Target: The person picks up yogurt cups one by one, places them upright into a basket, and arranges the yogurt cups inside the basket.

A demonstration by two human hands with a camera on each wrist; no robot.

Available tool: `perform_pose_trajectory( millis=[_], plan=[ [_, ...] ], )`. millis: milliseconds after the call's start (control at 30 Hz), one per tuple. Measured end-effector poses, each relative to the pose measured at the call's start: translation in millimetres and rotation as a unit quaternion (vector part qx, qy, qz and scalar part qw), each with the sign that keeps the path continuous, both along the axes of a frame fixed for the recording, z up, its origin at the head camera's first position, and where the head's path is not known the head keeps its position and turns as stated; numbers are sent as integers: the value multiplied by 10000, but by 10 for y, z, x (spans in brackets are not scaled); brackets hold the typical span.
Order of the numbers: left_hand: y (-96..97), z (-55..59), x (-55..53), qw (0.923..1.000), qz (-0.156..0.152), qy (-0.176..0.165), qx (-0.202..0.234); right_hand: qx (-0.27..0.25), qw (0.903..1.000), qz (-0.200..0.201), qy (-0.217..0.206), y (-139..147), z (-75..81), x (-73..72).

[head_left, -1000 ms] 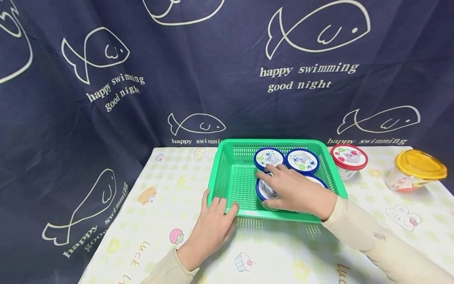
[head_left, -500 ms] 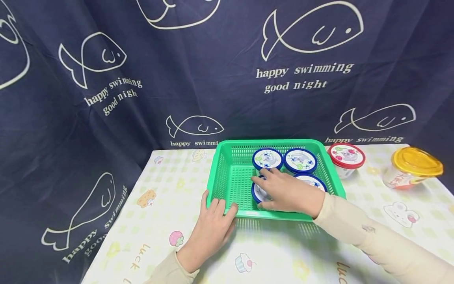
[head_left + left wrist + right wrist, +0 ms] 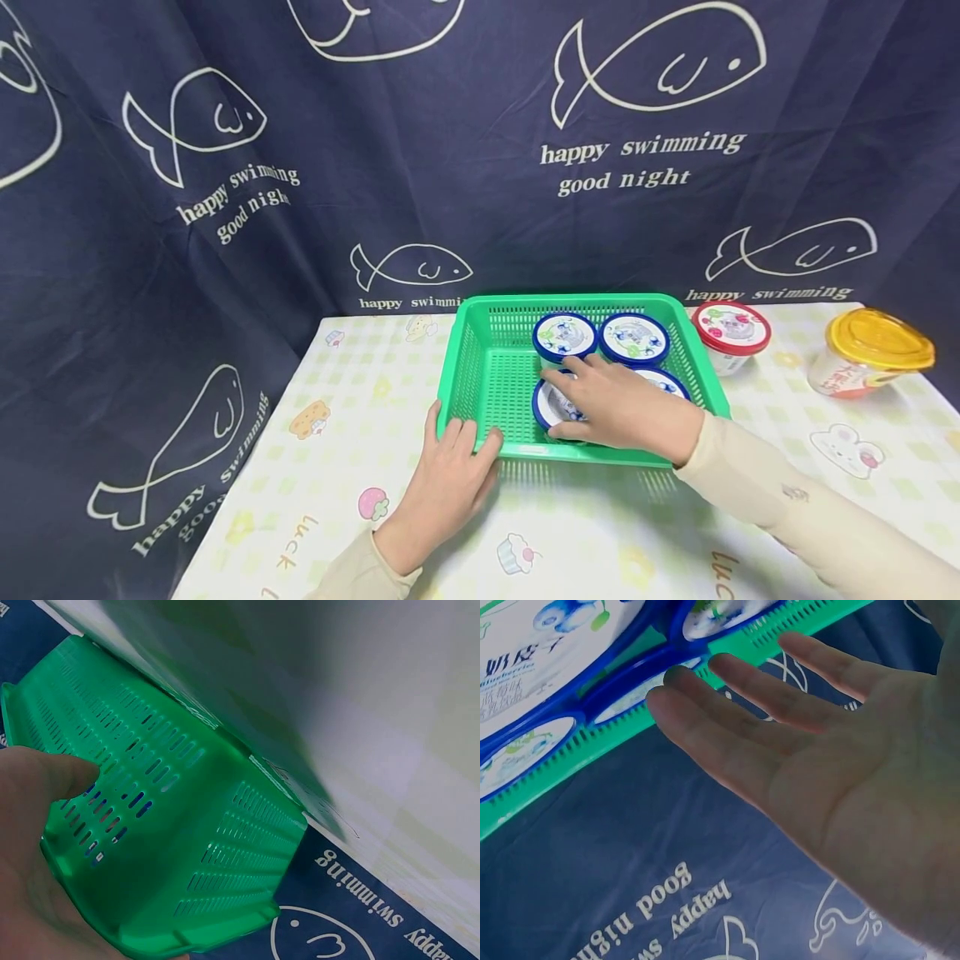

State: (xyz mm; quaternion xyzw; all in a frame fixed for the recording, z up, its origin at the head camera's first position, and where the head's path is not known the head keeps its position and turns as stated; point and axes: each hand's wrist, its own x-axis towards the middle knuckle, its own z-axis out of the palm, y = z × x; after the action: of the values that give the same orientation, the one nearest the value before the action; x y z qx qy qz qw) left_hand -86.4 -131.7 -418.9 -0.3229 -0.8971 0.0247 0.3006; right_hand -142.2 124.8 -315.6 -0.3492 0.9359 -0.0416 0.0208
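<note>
A green plastic basket stands on the table, and several blue-lidded tubs are grouped in its right part. My left hand grips the front left corner of the rim. In the left wrist view its thumb lies against the perforated outer wall. My right hand is over the front left tub, with fingers spread across its lid. The right wrist view shows those fingers fairly straight, beside the lids. Behind stand the back left tub and back right tub. The front right tub is partly covered by my hand.
Right of the basket stands a red-lidded tub. Farther right is a clear cup with a yellow lid. A patterned cloth covers the table. A dark blue fish-print curtain hangs behind and at the left.
Since half a second ago my right hand has shifted slightly right, showing more of the front left lid. My left hand keeps its hold on the basket. The head view has shifted a little.
</note>
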Motion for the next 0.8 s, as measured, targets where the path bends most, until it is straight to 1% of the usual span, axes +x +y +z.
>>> perform_pose_trajectory(
  millis=[67,300,433,667,800],
  plan=[
    [3,0,2,10000,-3,3,10,-43,10000,-33,40,29,26,22],
    [10,-3,7,10000,-7,-22,65,-349,9985,-25,426,168,91,106],
    [16,-2,9,9999,-37,-16,97,-495,9977,-141,432,260,84,141],
    [16,-7,4,9999,-31,-18,123,-486,9973,-354,414,421,87,124],
    [13,-18,1,9999,-36,-20,147,-529,9966,-542,317,524,102,128]
  ],
)
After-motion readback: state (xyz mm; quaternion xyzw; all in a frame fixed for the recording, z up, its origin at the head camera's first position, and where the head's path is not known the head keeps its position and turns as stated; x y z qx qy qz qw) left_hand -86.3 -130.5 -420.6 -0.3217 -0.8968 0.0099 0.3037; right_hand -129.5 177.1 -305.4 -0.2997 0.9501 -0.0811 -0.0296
